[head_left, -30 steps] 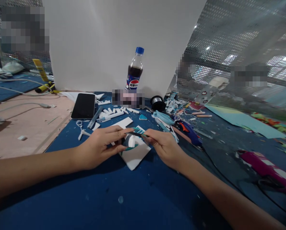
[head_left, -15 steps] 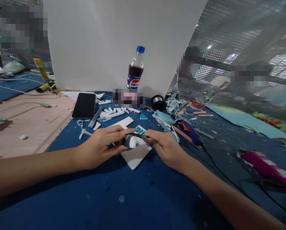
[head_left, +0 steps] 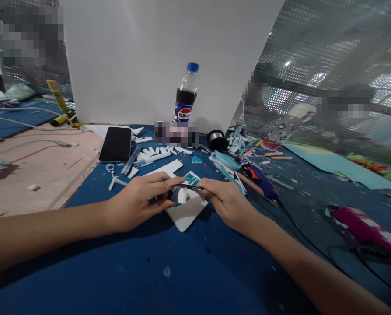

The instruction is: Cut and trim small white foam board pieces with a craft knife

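My left hand (head_left: 139,199) pinches a small white rounded piece (head_left: 181,195) with a grey side between thumb and fingers. A thin dark strip (head_left: 186,186) runs across the top of this piece to my right hand (head_left: 228,201). The thumb and fingers of my right hand are closed on the strip's right end. What the strip is made of I cannot make out. Below the hands lies a white flat sheet (head_left: 183,218) on the blue tabletop. Just behind the fingers is a small card with teal markings (head_left: 193,176), partly covered.
Behind the hands are white offcuts (head_left: 154,158), a black tablet (head_left: 116,144), a wire spool (head_left: 217,140) and a cola bottle (head_left: 185,100). To the right lie a blue glue gun (head_left: 263,181) with its cord and a magenta tool (head_left: 368,229). A white board (head_left: 149,61) stands behind.
Both hands stay almost in place with the same hold. Slightly more of the dark strip shows beside my right fingers. Nothing else has visibly moved.
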A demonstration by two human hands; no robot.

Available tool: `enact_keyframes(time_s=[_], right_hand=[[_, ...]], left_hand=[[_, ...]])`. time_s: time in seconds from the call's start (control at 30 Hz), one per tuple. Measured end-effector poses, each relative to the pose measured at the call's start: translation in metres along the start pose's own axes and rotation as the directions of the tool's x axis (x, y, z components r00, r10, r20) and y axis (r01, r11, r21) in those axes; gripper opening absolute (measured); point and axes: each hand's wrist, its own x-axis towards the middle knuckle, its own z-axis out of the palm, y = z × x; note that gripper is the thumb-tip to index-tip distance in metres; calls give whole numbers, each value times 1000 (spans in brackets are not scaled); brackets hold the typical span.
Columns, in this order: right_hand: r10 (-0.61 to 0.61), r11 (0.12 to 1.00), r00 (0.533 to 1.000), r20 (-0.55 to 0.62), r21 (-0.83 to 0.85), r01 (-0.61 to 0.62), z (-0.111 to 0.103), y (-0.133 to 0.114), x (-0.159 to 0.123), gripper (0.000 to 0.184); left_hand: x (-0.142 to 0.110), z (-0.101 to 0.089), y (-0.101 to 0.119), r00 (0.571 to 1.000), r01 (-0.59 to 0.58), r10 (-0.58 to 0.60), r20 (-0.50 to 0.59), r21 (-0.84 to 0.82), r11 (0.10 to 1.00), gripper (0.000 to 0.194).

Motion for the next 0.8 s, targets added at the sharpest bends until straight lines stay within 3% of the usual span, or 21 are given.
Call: enact_keyframes(time_s=[0.8], right_hand=[[-61, 997, 998, -15, -42, 60, 2, -8, 2, 25]], left_hand=[[-1, 2, 0, 999, 24, -26, 37, 35, 999, 34]])
